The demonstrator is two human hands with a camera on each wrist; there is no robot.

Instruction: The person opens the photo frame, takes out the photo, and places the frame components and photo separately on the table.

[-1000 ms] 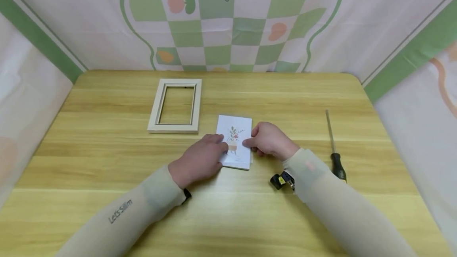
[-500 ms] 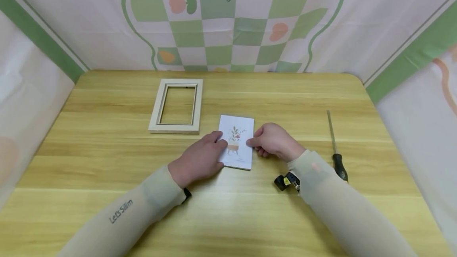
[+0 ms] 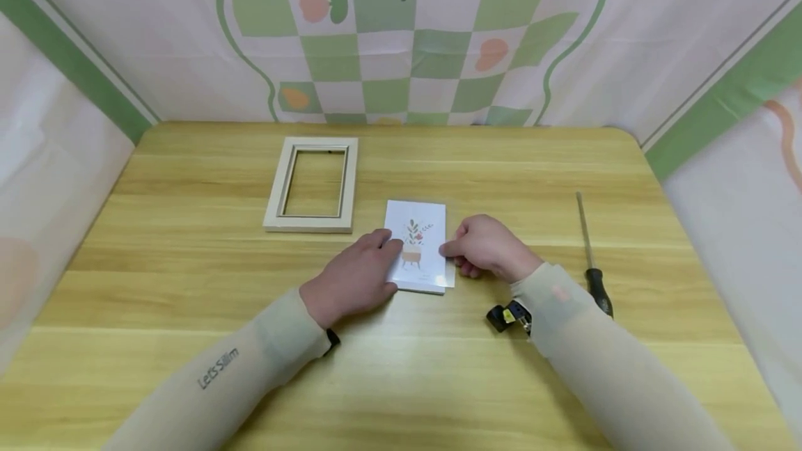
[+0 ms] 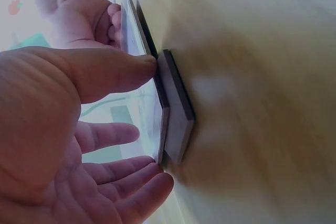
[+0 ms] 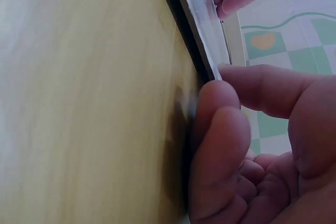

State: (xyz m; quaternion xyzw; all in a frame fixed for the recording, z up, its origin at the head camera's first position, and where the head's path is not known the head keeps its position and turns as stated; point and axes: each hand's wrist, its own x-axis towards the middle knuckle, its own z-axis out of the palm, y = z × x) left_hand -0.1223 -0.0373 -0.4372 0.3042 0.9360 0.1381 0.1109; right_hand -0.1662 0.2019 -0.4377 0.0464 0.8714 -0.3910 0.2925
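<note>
A white picture card [image 3: 415, 228] printed with a potted plant lies on a thin backing board [image 3: 426, 290] in the middle of the table. A clear sheet [image 3: 450, 278] sticks out past the card's right edge. My left hand [image 3: 351, 275] holds the left side of this stack, its thumb [image 4: 126, 72] against the edge in the left wrist view. That view also shows a thick grey stand leg [image 4: 176, 108] under the board. With thumb and forefinger, my right hand [image 3: 491, 248] pinches the clear sheet at the right edge. The pinched part is mostly hidden by the fingertips.
A cream picture frame [image 3: 271, 204] with an open middle lies at the back left of the wooden table [image 3: 401, 367]. On the right is a screwdriver [image 3: 592, 256] with a black handle, close to the right sleeve. Patterned cloth [image 3: 388, 54] hangs behind and at both sides.
My right hand has shifted slightly right. The clear sheet, flush with the card half a second ago, now juts out further on the right. My left hand stays on the stack.
</note>
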